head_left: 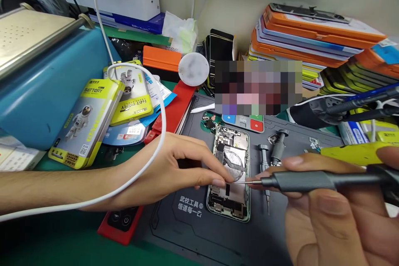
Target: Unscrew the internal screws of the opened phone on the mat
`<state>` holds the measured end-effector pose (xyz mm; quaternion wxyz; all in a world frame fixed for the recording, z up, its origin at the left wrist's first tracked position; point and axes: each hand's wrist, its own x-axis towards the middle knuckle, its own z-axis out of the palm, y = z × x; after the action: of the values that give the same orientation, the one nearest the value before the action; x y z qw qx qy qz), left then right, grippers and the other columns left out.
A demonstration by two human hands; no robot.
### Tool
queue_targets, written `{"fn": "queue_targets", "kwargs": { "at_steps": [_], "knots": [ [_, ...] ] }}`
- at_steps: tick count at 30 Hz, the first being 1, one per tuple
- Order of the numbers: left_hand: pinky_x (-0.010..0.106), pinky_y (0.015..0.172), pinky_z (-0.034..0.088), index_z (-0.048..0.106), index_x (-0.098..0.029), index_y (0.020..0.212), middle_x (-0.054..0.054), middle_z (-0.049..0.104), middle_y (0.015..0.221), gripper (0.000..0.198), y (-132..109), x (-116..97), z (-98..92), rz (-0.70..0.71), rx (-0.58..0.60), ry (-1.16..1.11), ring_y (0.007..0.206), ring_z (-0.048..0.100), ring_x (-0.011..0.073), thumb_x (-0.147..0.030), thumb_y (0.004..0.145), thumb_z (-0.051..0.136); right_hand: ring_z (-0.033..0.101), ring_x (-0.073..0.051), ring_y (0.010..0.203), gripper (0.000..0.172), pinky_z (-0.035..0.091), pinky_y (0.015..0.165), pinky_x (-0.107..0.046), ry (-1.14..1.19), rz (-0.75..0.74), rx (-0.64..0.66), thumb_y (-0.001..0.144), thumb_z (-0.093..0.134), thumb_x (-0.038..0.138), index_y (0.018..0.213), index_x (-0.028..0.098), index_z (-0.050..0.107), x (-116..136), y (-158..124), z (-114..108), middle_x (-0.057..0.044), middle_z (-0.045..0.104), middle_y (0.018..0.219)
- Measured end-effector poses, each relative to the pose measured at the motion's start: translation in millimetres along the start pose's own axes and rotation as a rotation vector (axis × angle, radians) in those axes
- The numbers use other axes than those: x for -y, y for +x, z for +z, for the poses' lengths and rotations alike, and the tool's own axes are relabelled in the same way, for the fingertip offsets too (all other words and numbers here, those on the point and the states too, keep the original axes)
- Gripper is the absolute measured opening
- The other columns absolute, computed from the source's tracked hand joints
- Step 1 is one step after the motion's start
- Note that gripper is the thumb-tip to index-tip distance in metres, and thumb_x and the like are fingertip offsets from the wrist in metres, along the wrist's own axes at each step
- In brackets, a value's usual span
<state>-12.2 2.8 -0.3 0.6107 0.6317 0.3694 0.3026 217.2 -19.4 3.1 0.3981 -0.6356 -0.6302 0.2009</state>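
While the right hand (333, 212) pinches a grey precision screwdriver (302, 181) between thumb and fingers, its thin tip points at the left hand (174, 166), thumb and index finger close together; cannot tell whether they pinch anything. Opened smartphone (237, 195) lies beneath, on the dark grey work mat (264, 237).

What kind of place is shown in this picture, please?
It is probably a phone repair bench: an opened phone lies on a dark grey mat, a slim screwdriver lies beside it, and boxes marked BATTERY are nearby.
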Motion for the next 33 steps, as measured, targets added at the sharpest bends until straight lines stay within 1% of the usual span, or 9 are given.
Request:
{"fn": "queue_targets", "kwargs": {
  "at_steps": [3,6,10,15,18,21,25,29,33],
  "knots": [
    [0.014,0.088,0.056,0.083,-0.022,0.112,-0.002,0.076,0.109,0.023,0,0,-1.0,0.016,0.036,0.005,0.101,0.072,0.0062,-0.039,0.102,0.074,0.038,0.025,0.125,0.085,0.047,0.112,0.018,0.072,-0.024,0.100,0.102,0.021,0.069,0.163,0.010,0.024,-2,-2,-2,-0.001,0.047,0.106],
    [0.016,0.087,0.056,0.083,-0.019,0.111,0.000,0.076,0.108,0.023,1,1,-1.5,0.017,0.034,-0.015,0.099,0.073,0.0077,-0.038,0.101,0.075,0.038,0.025,0.126,0.082,0.047,0.114,0.018,0.105,0.004,0.114,0.102,0.021,0.071,0.156,0.010,0.035,-12,-4,-7,-0.001,0.047,0.104],
    [0.018,0.087,0.056,0.083,-0.021,0.113,-0.001,0.076,0.109,0.022,1,-2,-2.3,-0.020,0.042,-0.013,0.099,0.072,0.0082,-0.037,0.102,0.073,0.038,0.024,0.126,0.082,0.048,0.114,0.018,0.104,-0.003,0.099,0.103,0.022,0.069,0.160,0.011,0.030,-15,-6,-5,-0.001,0.047,0.106],
    [0.020,0.089,0.055,0.083,-0.018,0.114,0.001,0.076,0.110,0.024,0,-13,-1.4,-0.074,0.053,0.041,0.100,0.071,0.0093,-0.036,0.103,0.070,0.045,0.025,0.117,0.078,0.051,0.102,0.019,0.016,-0.100,0.051,0.106,0.026,0.055,0.169,0.017,0.003,0,-10,6,0.001,0.046,0.115],
    [0.021,0.090,0.055,0.083,-0.019,0.116,0.000,0.076,0.111,0.024,1,-16,-0.9,-0.095,0.054,0.038,0.101,0.071,0.0096,-0.034,0.103,0.070,0.044,0.024,0.121,0.077,0.050,0.104,0.020,0.031,-0.070,0.060,0.106,0.026,0.055,0.168,0.015,0.005,2,-10,8,0.001,0.047,0.114],
    [0.022,0.090,0.055,0.083,-0.020,0.117,0.000,0.076,0.111,0.025,2,-16,-0.8,-0.103,0.041,0.056,0.102,0.071,0.0101,-0.037,0.103,0.070,0.036,0.025,0.125,0.084,0.046,0.114,0.020,0.123,0.004,0.098,0.105,0.022,0.071,0.160,0.008,0.027,-5,-5,3,-0.001,0.047,0.099],
    [0.016,0.092,0.055,0.083,-0.019,0.115,-0.002,0.076,0.111,0.024,2,-12,0.5,-0.083,0.025,0.015,0.103,0.072,0.0074,-0.036,0.103,0.071,0.034,0.025,0.125,0.087,0.044,0.118,0.018,0.163,0.018,0.095,0.105,0.015,0.079,0.148,0.007,0.040,-15,1,-3,-0.002,0.044,0.092],
    [0.010,0.088,0.054,0.083,-0.017,0.112,-0.001,0.077,0.110,0.024,2,-8,1.3,-0.018,0.026,-0.014,0.101,0.072,0.0047,-0.037,0.102,0.073,0.034,0.026,0.125,0.087,0.043,0.118,0.019,0.164,-0.013,0.090,0.106,0.013,0.078,0.145,0.006,0.043,-17,2,-1,-0.002,0.044,0.090],
    [0.011,0.093,0.054,0.082,-0.017,0.116,0.000,0.077,0.112,0.025,2,-8,0.7,-0.011,0.041,-0.019,0.106,0.072,0.0066,-0.036,0.104,0.071,0.035,0.027,0.123,0.082,0.043,0.109,0.024,0.152,-0.042,0.093,0.107,0.015,0.071,0.154,0.005,0.032,-11,0,6,-0.001,0.046,0.097]
  ]
}}
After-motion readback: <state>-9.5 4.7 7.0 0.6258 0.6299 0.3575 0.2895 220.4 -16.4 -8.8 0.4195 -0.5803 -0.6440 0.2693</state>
